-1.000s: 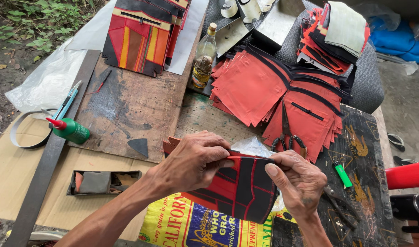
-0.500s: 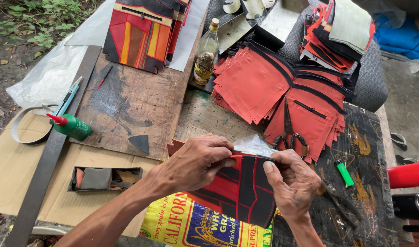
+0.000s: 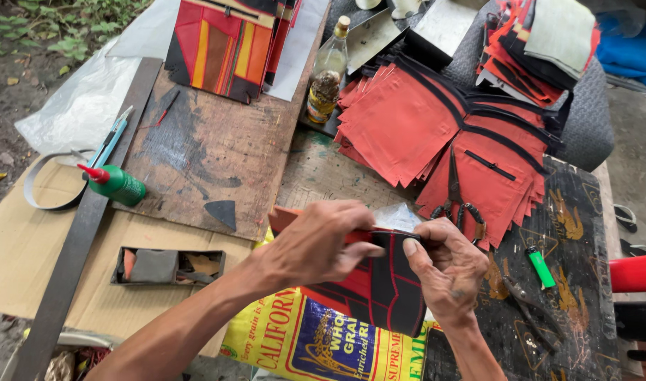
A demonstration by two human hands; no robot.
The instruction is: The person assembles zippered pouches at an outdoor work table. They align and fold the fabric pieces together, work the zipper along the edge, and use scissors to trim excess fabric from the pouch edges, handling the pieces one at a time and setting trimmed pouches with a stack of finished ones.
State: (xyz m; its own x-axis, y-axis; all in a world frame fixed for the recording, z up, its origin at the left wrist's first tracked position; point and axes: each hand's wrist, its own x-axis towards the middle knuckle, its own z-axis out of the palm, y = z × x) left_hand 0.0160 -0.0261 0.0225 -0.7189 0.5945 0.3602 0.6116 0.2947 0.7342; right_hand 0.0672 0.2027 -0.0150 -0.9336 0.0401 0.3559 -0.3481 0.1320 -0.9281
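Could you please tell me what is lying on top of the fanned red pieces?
Scissors lie on the red pieces. Whatever is beneath the stack is covered.

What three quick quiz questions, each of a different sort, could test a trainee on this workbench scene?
1. True or false: both hands, the left hand and the right hand, grip the red and black stitched leather piece.
2. Multiple choice: the small green lighter lies A) on the brown cardboard sheet, B) on the dark printed mat to the right of the hands, C) inside the small open box.
3. Which thing stands beside the fanned stack of red leather panels, at its left edge?

Key: 1 true. 2 B. 3 the glass bottle with a cork.
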